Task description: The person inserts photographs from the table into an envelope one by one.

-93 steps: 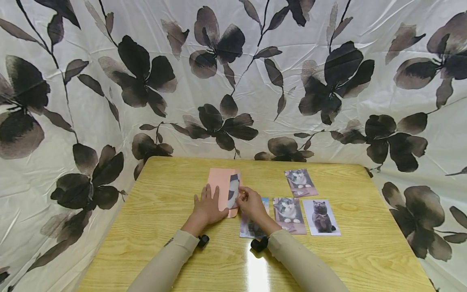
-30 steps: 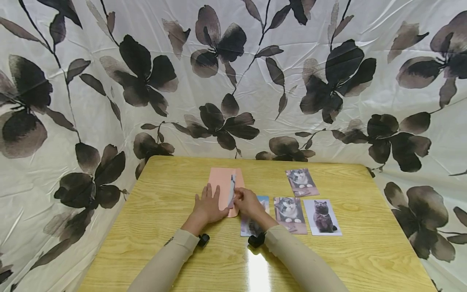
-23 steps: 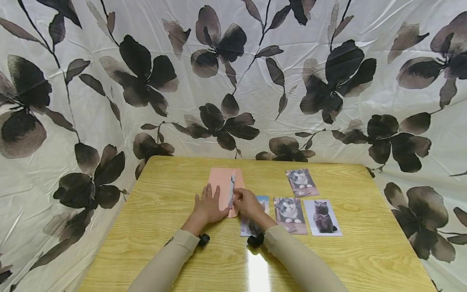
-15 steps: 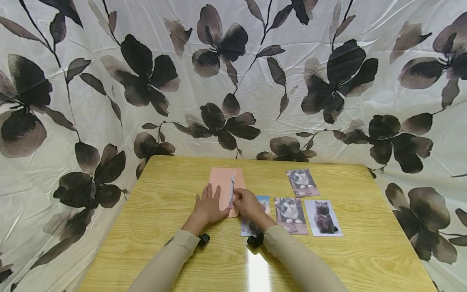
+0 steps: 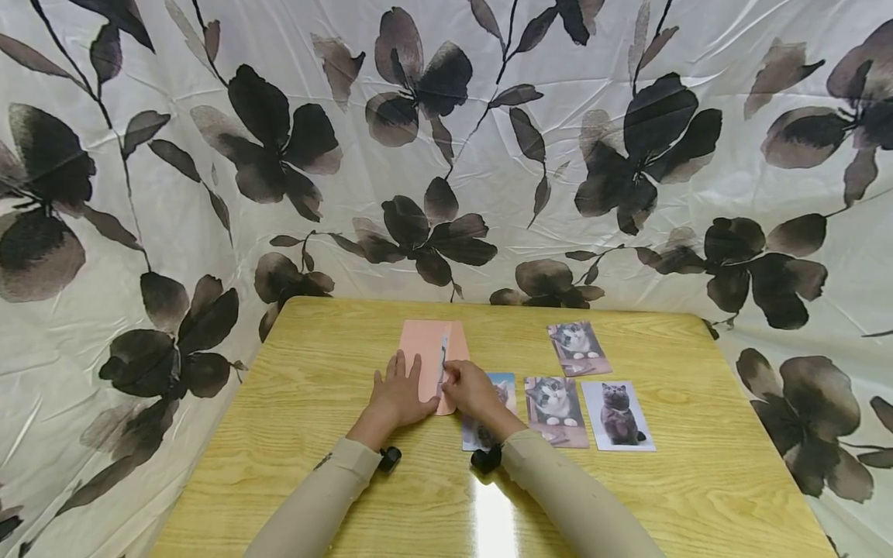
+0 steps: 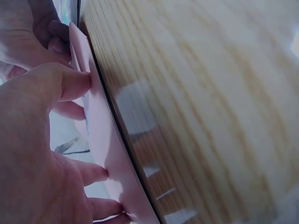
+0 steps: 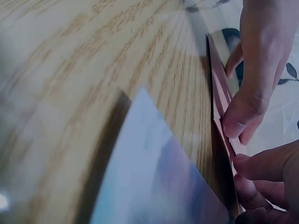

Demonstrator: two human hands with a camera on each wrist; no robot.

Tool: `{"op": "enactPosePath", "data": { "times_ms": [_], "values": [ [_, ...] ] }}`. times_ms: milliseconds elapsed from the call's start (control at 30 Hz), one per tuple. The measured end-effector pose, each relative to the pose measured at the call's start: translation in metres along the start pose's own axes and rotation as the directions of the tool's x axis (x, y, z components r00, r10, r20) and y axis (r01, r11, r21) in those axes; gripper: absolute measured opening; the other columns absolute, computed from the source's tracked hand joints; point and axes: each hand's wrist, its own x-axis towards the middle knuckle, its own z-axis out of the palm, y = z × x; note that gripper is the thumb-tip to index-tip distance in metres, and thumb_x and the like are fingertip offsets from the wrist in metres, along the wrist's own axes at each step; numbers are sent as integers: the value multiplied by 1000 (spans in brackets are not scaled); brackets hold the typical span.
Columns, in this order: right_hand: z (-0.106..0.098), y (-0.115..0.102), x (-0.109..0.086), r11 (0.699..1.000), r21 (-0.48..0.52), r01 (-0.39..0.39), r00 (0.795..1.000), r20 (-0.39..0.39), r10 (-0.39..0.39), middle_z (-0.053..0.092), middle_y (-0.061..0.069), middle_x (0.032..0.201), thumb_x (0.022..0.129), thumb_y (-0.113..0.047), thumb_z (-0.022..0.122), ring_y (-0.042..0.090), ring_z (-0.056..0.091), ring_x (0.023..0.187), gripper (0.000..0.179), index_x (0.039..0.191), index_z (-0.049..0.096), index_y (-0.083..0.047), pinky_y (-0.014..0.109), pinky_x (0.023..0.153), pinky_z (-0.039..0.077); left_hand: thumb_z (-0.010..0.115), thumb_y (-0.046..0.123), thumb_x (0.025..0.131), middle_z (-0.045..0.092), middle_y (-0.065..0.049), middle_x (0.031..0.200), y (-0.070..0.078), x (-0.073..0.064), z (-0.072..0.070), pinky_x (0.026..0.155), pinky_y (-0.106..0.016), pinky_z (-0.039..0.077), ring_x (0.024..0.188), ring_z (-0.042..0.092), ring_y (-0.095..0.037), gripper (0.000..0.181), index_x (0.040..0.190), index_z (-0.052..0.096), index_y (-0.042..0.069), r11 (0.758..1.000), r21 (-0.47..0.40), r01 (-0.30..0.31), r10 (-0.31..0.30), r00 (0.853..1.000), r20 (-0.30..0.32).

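**Keep It Square for the Last Push**

The pink envelope (image 5: pixel 417 341) lies flat toward the far edge of the worktop (image 5: pixel 279 480), its open flap (image 5: pixel 458 349) on your right. Only a narrow strip of the inserted card (image 5: pixel 443 350) shows at the mouth. Your left hand (image 5: pixel 399 394) rests on the envelope with its fingers spread apart; your right hand (image 5: pixel 472 386) has its thumb and fingers bent together, by the look of it pinching that strip.

Press only lightly with your left, or the pocket may grip the paper. Spread the push along the whole edge; working from one spot could skew it and catch a corner. Your left thumb sits beside the mouth's lower end, so shift it if anything snags.

The blue-topped card (image 5: pixel 508 385) is most in your way, lying partly under your right hand and wrist, where your right sleeve (image 5: pixel 540 465) could drag it. Farther right are the near kitten card (image 5: pixel 556 411) and the grey cat card (image 5: pixel 614 418), with the far kitten card (image 5: pixel 578 349) beyond them.
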Motion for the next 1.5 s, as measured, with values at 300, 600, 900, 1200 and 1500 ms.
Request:
{"op": "enactPosePath", "data": {
  "times_ms": [300,600,900,1200,1500],
  "values": [
    [0,-2,0,999,-41,16,1000,-11,-17,62,-4,81,99,-8,74,10,50,63,47,145,66,-1,24,55,38,61,59,101,11,-34,174,0,1,0,124,-73,21,163,13,-48,99,171,21,2,1000,13,6,-6,1000,3],
    [-3,-3,-2,1000,-1,0,1000,13,0,67,-1,90,101,-10,73,11,55,69,46,145,66,-1,25,59,44,60,59,101,11,-34,174,0,0,1,124,-73,20,163,13,-48,98,171,22,2,1000,6,6,-6,1000,2],
    [-8,-8,-10,996,86,25,1000,-22,-23,68,2,94,104,-10,69,12,59,74,32,135,71,-2,27,61,49,60,60,101,10,-33,175,-1,0,2,124,-73,19,163,12,-48,99,171,21,3,1000,6,6,-6,1000,2],
    [-28,-11,-19,989,132,71,996,-69,-62,67,5,99,106,-13,68,15,58,73,28,132,72,-4,28,58,48,60,61,101,9,-33,175,-1,0,2,125,-73,18,163,11,-47,99,171,21,3,1000,-5,8,-8,1000,2],
    [-53,-2,-25,992,115,57,990,-136,-41,68,5,99,106,-17,70,16,51,65,30,133,73,-6,30,55,43,60,60,101,9,-32,175,-2,0,3,125,-73,17,163,11,-48,99,172,20,3,1000,-15,6,-6,1000,9]
  ]
}}
